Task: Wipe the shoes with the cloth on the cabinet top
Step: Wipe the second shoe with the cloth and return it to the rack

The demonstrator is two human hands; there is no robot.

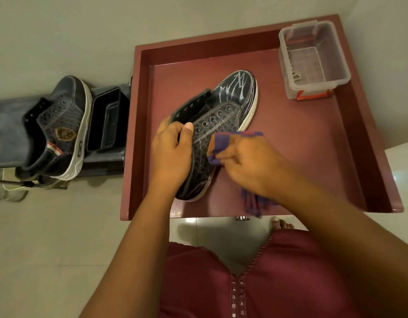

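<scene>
A black sneaker (223, 106) with a white sole lies tilted on the maroon cabinet top (301, 143), its toe pointing to the far right. My left hand (171, 152) grips its ankle collar, thumb over the edge. My right hand (249, 164) holds a purple and orange cloth (223, 143) pressed against the shoe's side near the eyelets. A loose end of the cloth hangs below my wrist toward the front edge. The second sneaker (60, 127) stands on a lower rack to the left, off the cabinet.
A clear plastic box (313, 63) with red latches sits at the cabinet's far right corner. A black tray (106, 120) lies on the rack beside the second sneaker. The cabinet top has a raised rim (138, 111) on three sides. Pale floor tiles lie all around.
</scene>
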